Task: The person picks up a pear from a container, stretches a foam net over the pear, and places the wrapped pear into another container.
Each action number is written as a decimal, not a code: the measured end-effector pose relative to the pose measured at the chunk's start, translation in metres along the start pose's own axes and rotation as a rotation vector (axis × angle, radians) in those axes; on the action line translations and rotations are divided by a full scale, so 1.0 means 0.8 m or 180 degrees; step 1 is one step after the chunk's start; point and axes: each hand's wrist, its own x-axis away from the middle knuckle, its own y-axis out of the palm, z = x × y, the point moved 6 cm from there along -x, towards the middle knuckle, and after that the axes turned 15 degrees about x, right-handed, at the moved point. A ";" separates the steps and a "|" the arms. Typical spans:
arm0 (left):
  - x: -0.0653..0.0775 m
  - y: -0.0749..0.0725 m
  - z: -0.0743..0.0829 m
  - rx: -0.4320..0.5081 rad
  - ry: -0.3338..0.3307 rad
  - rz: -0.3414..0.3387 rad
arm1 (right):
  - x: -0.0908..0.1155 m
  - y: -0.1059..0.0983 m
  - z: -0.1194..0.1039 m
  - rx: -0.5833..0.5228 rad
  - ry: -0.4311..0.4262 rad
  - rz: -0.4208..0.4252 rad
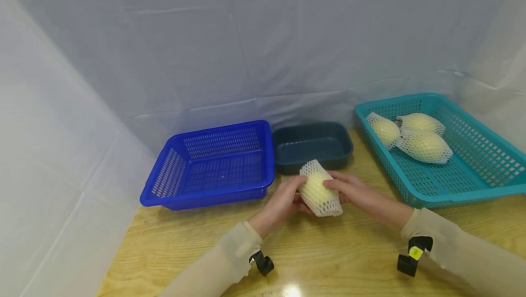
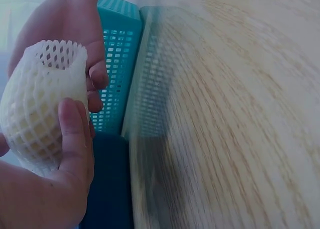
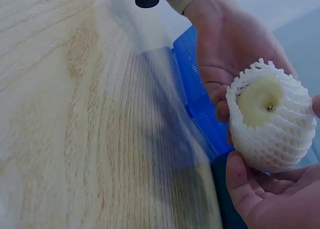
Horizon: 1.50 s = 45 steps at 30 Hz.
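A pale yellow fruit (image 1: 315, 187) that looks like a pear, in a white foam net, is held between both hands above the table. My left hand (image 1: 283, 198) grips it from the left, fingers partly hidden behind it. From the other side my right hand (image 1: 349, 189) holds it, thumb across the front of the net. In the right wrist view the net (image 3: 275, 139) is open at one end and bares the fruit's dimpled tip with a small dark spot. The left wrist view shows the net's loose rim (image 2: 60, 54) standing past the fruit.
A blue basket (image 1: 222, 192) stands at left, next to a dark teal bin (image 1: 312, 167) behind the hands. At right, a turquoise basket (image 1: 485, 192) has 3 netted fruits (image 1: 427, 146) in its far left part. White sheeting (image 1: 246, 50) hangs behind the wooden table (image 1: 328, 251).
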 end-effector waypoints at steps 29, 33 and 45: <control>0.001 0.007 -0.001 -0.0280 -0.0360 -0.0133 | -0.005 0.005 0.005 -0.0097 0.0070 -0.0012; 0.000 0.008 -0.001 -0.0314 -0.0358 -0.0109 | -0.005 0.007 0.004 -0.0085 -0.0013 -0.0017; -0.003 0.008 -0.002 -0.0325 -0.0248 -0.0038 | -0.006 0.007 0.006 -0.0045 0.0009 0.0033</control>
